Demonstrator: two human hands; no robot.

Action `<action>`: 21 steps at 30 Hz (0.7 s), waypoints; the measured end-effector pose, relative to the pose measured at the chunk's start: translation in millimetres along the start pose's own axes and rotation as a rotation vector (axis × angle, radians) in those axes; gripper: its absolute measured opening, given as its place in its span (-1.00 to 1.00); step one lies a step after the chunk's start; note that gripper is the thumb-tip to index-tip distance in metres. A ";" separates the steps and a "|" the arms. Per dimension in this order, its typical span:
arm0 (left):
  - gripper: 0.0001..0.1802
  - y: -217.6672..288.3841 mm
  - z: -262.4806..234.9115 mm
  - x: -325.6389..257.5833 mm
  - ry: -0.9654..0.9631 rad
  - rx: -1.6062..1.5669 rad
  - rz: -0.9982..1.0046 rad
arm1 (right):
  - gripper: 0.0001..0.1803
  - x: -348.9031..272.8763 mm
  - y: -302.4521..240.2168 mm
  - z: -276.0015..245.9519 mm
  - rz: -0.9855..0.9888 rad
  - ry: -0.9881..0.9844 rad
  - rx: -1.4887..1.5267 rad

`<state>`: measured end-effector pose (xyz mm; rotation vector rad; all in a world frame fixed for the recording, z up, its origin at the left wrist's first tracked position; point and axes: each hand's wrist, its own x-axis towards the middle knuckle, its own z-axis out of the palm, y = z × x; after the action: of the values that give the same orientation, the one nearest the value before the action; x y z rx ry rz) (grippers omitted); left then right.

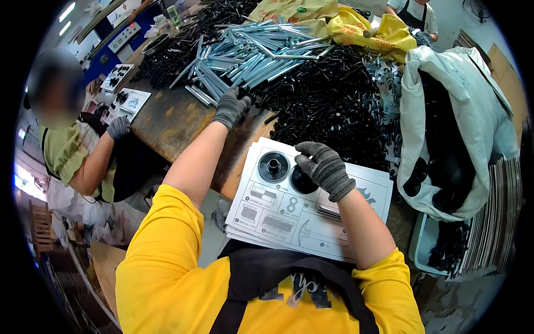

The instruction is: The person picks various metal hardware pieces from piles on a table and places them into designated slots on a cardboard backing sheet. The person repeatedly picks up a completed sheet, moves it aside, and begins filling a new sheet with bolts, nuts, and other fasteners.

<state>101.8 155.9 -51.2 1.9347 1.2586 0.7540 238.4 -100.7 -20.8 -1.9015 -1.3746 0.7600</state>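
My left hand [231, 108], in a grey knit glove, is at the near edge of a loose pile of shiny metal tubes [250, 53]. Its fingers curl inward, and whatever they hold is hidden. My right hand [324, 170], gloved alike, is over a black round disc [302, 181] with thumb and forefinger apart. This disc lies on a stack of printed sheets [253, 228] showing outlines of parts. Beside it on the top sheet sits another black disc [273, 167] with a raised hub. A short metal tube [328, 211] lies partly under my right forearm.
Small black parts [322, 100] heap up behind the sheets. A white sack [414, 111] of black discs stands at right, above a pale bin [424, 245]. Yellow bags [370, 33] lie behind. A co-worker's gloved hand [118, 128] is at another sheet [133, 103] on the left; another person stands far back.
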 end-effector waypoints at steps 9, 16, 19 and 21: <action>-0.76 7.3 -13.3 -22.3 -0.339 -0.824 -0.186 | -0.54 58.2 -0.6 27.1 -0.043 0.148 0.239; -0.62 -15.2 -42.9 -28.5 -0.171 -0.301 -0.213 | -0.67 90.1 -29.8 17.3 -0.084 -0.012 -0.204; -0.70 -25.4 -52.6 -47.8 -0.186 -0.250 -0.193 | -0.62 122.2 -38.1 28.3 -0.051 -0.125 -0.423; -0.73 -35.2 -61.8 -62.5 -0.185 -0.231 -0.212 | -0.59 135.9 -50.5 41.9 -0.019 -0.185 -0.552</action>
<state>13.2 122.6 -49.2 1.6168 1.1848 0.5701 214.9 48.3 -16.8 -2.2678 -1.8602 0.5962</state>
